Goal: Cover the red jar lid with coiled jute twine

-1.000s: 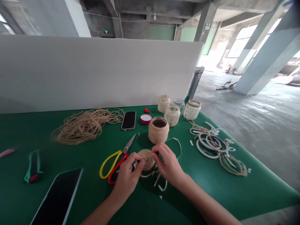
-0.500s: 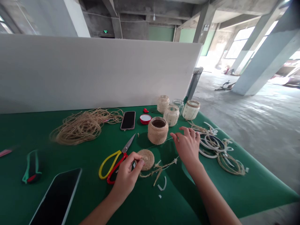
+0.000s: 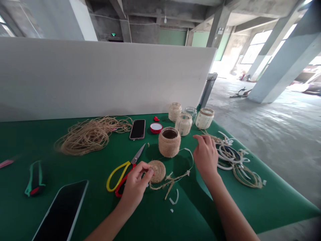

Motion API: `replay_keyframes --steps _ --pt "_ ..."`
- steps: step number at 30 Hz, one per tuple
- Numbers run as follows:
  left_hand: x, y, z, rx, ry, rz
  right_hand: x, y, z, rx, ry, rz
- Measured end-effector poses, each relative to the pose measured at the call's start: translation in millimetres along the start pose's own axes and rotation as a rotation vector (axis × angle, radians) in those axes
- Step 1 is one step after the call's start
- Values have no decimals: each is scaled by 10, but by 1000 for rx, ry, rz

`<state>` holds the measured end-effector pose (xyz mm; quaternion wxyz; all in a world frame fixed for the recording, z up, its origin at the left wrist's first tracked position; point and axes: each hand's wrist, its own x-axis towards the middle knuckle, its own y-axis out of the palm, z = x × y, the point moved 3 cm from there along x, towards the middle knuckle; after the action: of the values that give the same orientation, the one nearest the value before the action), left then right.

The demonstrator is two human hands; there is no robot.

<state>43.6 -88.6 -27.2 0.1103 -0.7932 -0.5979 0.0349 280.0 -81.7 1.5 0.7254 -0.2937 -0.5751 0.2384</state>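
My left hand (image 3: 136, 182) pinches the near left edge of a flat round twine coil (image 3: 158, 172). Some of that edge is hidden behind my fingers. A knotted twine tail (image 3: 170, 182) trails rightward from the coil. A thin pale thread (image 3: 192, 157) loops loosely between the coil and the twine-wrapped jar (image 3: 169, 144). Right of this loop, above the table, my right hand (image 3: 207, 155) has its fingers curled inward; whatever it may hold is hidden. Beside my left hand lie scissors (image 3: 119, 174) with yellow and red handles, blades apart.
Several glass jars (image 3: 184, 124) stand behind on the green table (image 3: 105, 214). Tangled twine and white strips (image 3: 232, 157) lie right, a loose twine heap (image 3: 87, 135) left. Two phones (image 3: 137, 129), a red lid (image 3: 156, 128) and a green cutter (image 3: 35, 179) lie about. A white panel (image 3: 105, 78) borders the back.
My right hand has moved slightly right and its fingers have curled in from a spread pose. The thread near it now hangs in a slack loop. My left hand stays at the coil.
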Motion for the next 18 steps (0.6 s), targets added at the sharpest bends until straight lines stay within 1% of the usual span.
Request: replay_keyframes --steps 3,7,11,14,16,18 --pt "3 2 10 0 6 3 11 -5 -31 20 50 -33" --pt "9 0 13 -1 1 -3 26 -24 -48 -11 107 -9" --pt "10 -3 -1 -3 7 -8 44 -70 -50 -71 67 -73" --pt "4 -9 -7 -4 7 -12 57 -100 -65 -128 76 -134" --pt "1 -12 -9 -11 2 -11 66 -102 -76 -107 85 -139" --pt "3 -15 -9 -21 -8 -7 68 -105 -61 -18 63 -140"
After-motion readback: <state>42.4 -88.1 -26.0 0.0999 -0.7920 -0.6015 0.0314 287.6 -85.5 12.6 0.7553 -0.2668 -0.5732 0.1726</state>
